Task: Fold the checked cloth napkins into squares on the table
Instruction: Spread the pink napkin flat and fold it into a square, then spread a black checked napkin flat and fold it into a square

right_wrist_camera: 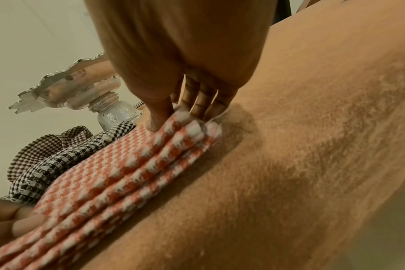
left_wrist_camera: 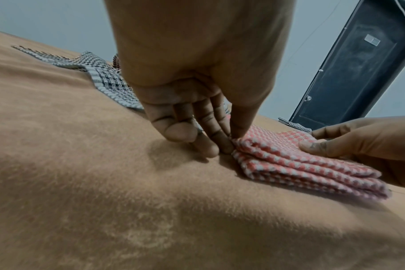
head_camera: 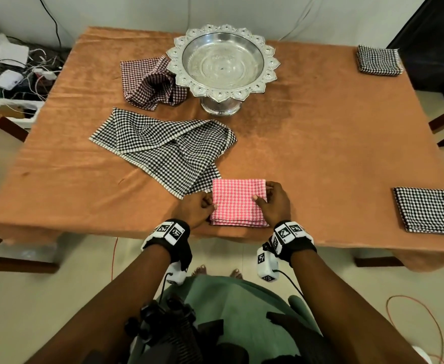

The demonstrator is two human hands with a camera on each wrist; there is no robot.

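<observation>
Where right hand (head_camera: 274, 203) pinches pink napkin (head_camera: 235, 202), fingers underneath hidden.

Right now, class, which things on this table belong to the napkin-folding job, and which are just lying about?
Belong to the job:
pink napkin, held by left hand and right hand
unfolded black napkin
crumpled maroon napkin
two folded black napkins

Lying about:
silver pedestal bowl
cables and boxes on the floor
</observation>
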